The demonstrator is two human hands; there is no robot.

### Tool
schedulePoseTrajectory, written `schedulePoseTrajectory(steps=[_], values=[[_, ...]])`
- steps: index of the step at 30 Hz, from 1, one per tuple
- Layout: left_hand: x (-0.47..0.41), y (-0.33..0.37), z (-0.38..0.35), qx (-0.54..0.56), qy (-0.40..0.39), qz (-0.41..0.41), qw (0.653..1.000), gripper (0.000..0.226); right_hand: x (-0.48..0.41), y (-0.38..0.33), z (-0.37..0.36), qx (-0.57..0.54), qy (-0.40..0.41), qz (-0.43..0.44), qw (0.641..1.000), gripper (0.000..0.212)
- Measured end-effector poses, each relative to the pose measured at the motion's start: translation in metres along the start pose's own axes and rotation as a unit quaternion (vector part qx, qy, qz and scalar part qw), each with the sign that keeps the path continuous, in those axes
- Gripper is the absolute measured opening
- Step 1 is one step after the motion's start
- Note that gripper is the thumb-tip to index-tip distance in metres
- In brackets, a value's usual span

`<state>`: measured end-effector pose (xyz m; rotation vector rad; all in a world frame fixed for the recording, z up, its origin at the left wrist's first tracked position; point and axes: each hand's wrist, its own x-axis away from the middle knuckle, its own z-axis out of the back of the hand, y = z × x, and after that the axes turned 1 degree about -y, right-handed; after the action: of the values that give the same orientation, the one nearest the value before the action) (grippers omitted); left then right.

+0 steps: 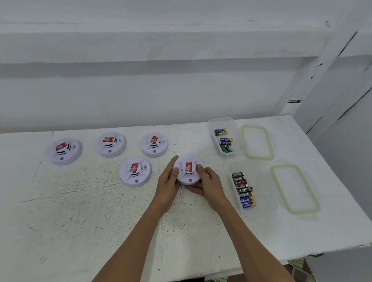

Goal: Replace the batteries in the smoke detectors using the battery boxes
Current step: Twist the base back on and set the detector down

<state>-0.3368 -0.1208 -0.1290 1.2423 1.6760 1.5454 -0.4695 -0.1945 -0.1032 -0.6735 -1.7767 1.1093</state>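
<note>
- The left hand (168, 180) and the right hand (210, 186) curl round opposite rims of a round white plastic smoke detector (187, 169), red-labelled, at mid-desk.
- Four matching detectors (135, 172) lie to its left, and the worn white desk (78, 209) spreads bare to the near edge.
- Near the right edge, two clear plastic boxes (242, 190) hold batteries (245, 193), with green-sealed lids (295, 189) beside them.

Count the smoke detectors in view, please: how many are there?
5. Four lie on the table: one detector far left, two at the back, one nearer the front. The fifth detector is gripped between the left hand and right hand. None seems hidden.
</note>
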Motion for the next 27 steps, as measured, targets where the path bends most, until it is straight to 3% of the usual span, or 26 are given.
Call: schedulePoseTrajectory(steps=[27], values=[[0.0064,0.0083,-0.0026,0.015,0.006,0.012,1.0,0.043,0.0049,-0.0047,-0.002,0.0,0.001,-0.002,1.0,0.048]])
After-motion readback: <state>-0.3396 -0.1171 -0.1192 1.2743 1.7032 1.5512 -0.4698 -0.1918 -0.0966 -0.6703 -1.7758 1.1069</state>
